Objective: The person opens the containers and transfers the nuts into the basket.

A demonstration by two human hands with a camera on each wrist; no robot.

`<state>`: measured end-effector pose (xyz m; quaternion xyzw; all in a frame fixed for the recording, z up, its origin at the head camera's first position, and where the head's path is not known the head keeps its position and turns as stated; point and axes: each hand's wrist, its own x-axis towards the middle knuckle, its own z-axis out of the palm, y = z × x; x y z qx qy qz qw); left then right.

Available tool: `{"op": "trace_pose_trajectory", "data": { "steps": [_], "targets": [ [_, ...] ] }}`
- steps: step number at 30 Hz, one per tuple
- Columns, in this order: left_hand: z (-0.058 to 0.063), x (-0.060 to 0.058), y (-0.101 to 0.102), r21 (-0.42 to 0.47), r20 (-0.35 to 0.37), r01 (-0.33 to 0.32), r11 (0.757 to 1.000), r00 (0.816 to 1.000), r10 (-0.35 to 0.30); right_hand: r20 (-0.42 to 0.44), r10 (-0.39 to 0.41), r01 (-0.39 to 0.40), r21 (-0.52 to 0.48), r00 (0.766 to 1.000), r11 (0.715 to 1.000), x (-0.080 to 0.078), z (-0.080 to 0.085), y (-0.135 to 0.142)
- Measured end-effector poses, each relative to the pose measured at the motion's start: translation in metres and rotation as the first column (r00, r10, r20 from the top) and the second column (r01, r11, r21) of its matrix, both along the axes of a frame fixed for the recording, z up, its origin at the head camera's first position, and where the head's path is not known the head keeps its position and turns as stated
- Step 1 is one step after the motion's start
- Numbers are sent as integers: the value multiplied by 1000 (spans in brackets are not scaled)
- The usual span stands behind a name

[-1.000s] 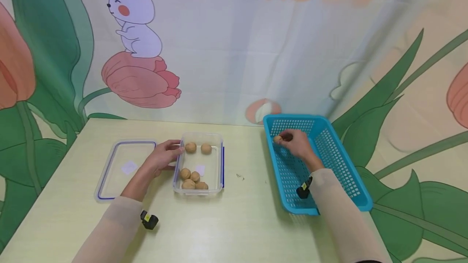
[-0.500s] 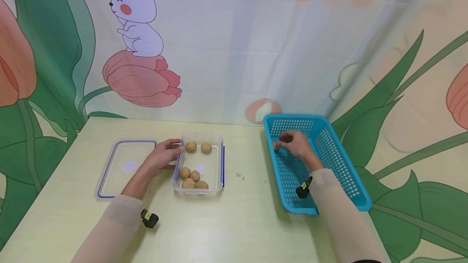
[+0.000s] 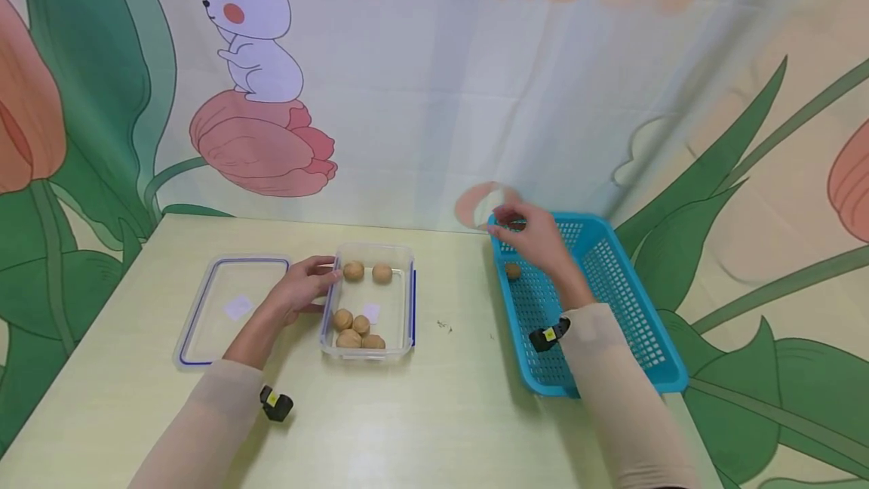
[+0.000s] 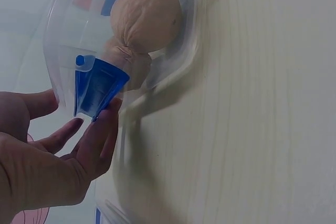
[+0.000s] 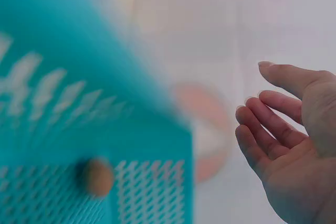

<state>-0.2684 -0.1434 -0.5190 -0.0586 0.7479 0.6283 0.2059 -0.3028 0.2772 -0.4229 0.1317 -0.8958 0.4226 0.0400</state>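
Note:
A clear plastic food container point(image 3: 397, 308) stands on the table with several walnuts point(image 3: 349, 338) inside, two at its far end and the others bunched at the near end. My left hand point(image 3: 302, 291) holds its left side, thumb at the rim and fingers against the blue locking flap point(image 4: 100, 87), which hangs down in the left wrist view. One walnut point(image 3: 512, 271) lies in the blue basket point(image 3: 634, 285), by its left wall. Above the basket's far left corner hovers my right hand point(image 3: 532, 236). Its fingers are loosely bent and apart, holding nothing in the right wrist view.
Left of the container lies its clear lid point(image 3: 231, 312) with a blue seal, partly behind my left forearm. A printed curtain point(image 3: 407, 96) hangs along the table's back edge. Small dark marks point(image 3: 444, 327) show on the table point(image 3: 448, 413) between container and basket.
My right hand has let go of a walnut inside the basket, then risen toward the far left corner. The left hand has stayed at the container.

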Motion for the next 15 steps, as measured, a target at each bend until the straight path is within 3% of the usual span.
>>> {"op": "trace_pose_trajectory", "data": {
  "steps": [6,15],
  "targets": [
    [-1,-1,0,3,-1,-1,1000,1000,1,-105,112,-118,-46,988,992,6,21,-52],
    [1,0,0,-1,-18,4,1000,1000,-4,-84,193,-196,-28,978,980,2,-1,-121]
  ]
}}
